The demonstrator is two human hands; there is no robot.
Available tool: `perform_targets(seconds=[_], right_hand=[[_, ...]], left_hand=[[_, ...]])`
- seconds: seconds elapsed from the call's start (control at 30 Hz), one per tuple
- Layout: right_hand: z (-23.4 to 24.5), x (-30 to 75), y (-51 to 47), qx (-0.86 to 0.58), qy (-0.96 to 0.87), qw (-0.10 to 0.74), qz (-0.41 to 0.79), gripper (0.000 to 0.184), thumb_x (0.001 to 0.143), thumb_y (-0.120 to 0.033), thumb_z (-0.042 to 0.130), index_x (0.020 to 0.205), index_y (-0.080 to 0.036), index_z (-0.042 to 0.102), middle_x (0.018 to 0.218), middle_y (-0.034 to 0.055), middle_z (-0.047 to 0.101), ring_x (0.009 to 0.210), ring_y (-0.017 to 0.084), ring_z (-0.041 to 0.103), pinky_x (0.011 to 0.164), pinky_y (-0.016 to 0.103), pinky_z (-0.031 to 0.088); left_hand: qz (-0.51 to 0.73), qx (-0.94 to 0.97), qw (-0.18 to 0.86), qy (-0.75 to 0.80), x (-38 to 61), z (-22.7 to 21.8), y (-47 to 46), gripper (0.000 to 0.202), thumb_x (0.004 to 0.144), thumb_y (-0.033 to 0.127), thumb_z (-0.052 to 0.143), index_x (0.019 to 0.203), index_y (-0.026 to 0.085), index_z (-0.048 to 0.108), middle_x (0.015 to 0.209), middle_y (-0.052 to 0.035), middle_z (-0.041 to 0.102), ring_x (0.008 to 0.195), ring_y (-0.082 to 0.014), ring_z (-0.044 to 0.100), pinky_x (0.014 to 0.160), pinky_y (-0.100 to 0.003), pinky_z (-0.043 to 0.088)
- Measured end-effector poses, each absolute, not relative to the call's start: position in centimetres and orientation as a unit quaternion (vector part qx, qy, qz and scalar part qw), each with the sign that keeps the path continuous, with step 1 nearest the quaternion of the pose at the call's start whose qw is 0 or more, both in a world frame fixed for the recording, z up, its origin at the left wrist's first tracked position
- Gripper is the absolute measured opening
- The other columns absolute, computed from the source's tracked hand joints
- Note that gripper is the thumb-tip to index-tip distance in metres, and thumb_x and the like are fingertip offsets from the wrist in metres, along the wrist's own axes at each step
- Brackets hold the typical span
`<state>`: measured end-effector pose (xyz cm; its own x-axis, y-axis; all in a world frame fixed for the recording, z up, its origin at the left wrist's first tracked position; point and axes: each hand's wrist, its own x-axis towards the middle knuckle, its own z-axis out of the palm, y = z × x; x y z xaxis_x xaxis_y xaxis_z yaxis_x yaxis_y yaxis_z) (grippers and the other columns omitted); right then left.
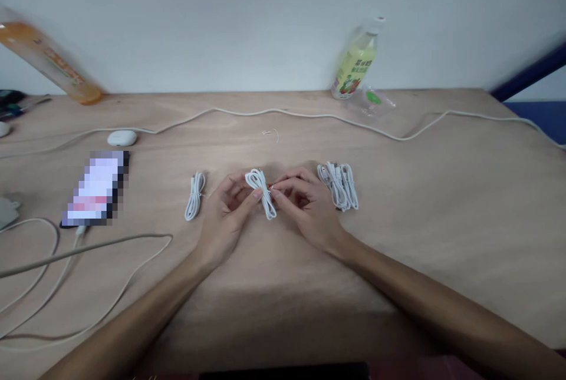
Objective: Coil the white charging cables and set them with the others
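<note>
My left hand [227,209] and my right hand [305,203] meet at the middle of the wooden table [283,286]. Both pinch a small coiled white cable [262,190] between thumb and fingers, left hand at its middle, right hand just beside it. A single coiled white cable [195,196] lies to the left of my left hand. To the right of my right hand lies a pile of coiled white cables [338,184].
A phone [96,188] with a plugged-in cable lies at the left, a white earbud case [121,138] behind it. A long white cord [309,116] runs across the back. A yellow drink bottle [355,63] and an orange bottle [48,59] stand by the wall.
</note>
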<state>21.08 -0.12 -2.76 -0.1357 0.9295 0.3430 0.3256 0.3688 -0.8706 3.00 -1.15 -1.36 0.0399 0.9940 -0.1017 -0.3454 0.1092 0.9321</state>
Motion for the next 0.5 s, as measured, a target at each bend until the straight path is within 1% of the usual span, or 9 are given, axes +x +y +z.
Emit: perform_targets(seconds=[0.17,0.23,0.37,0.5], right_hand=[[-2.96,21.07,0.11,-0.450,-0.669,0.469,0.362,0.010,0.098,-0.030,0.075,0.094,-0.028,0.084,0.103,0.0036,0.076,0.075,0.017,0.062,0.060,0.030,0.048],[-3.00,21.04,0.17,-0.449,-0.664,0.467,0.373,0.010,0.097,-0.030,0.076,0.092,-0.028,0.084,0.101,0.0031,0.076,0.073,0.016,0.061,0.060,0.030,0.048],[-3.04,20.88,0.09,-0.459,-0.666,0.464,0.362,0.010,0.098,-0.027,0.074,0.091,-0.026,0.082,0.099,0.0029,0.074,0.071,0.015,0.060,0.060,0.030,0.047],[-3.02,20.62,-0.21,-0.470,-0.690,0.449,0.318,0.009,0.098,-0.023,0.068,0.091,-0.024,0.073,0.094,0.0024,0.071,0.071,0.016,0.059,0.063,0.032,0.049]], left_hand=[[0.550,0.387,0.601,0.432,2.96,-1.48,-1.28,0.033,0.084,0.028,0.093,0.110,0.020,0.075,0.109,-0.0053,0.080,0.101,-0.0224,0.077,0.092,-0.036,0.064],[0.552,0.390,0.598,0.431,2.94,-1.69,-1.23,0.031,0.084,0.027,0.092,0.109,0.020,0.075,0.109,-0.0048,0.080,0.101,-0.0220,0.077,0.093,-0.035,0.064],[0.556,0.410,0.582,0.428,2.92,-1.74,-1.06,0.028,0.085,0.025,0.092,0.108,0.021,0.075,0.108,-0.0040,0.081,0.105,-0.0220,0.077,0.101,-0.037,0.061],[0.558,0.446,0.545,0.439,3.17,-1.07,-1.20,0.025,0.085,0.022,0.090,0.105,0.022,0.074,0.103,-0.0034,0.081,0.102,-0.0216,0.077,0.097,-0.034,0.060]])
